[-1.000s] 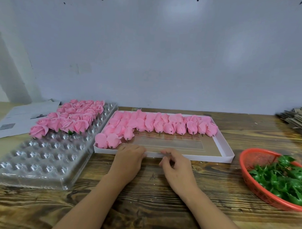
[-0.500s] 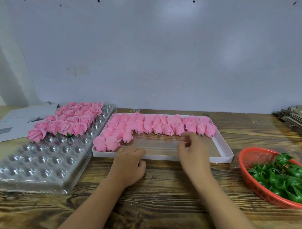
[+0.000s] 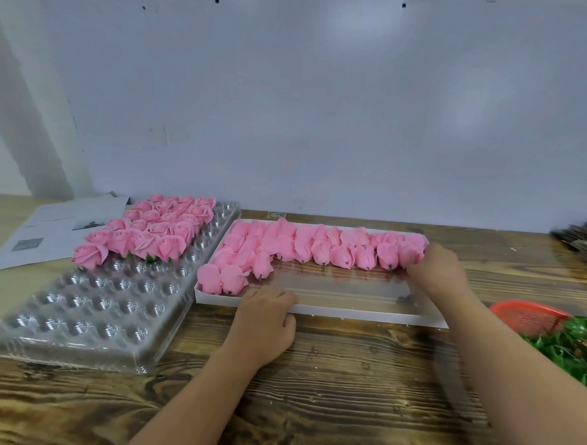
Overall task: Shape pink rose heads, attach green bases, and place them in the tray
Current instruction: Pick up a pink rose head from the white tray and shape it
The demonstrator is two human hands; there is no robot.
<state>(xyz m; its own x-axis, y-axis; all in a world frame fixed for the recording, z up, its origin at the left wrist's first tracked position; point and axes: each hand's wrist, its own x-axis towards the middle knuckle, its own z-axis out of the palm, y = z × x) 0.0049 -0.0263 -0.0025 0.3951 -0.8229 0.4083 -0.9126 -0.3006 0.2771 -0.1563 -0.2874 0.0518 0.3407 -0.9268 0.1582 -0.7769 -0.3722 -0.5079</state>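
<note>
We see pale pink rose heads (image 3: 321, 250) in a white box (image 3: 349, 313), and deeper pink shaped roses (image 3: 152, 237) on a clear, glinting dimpled tray (image 3: 92, 312). We spot dark green bases (image 3: 567, 348) in a red-orange basket (image 3: 528, 313), over brown, dark-streaked wood-grain table (image 3: 346, 374), a grey-white wall (image 3: 322, 107) behind.

Bare forearms, no sleeves, two hands
</note>
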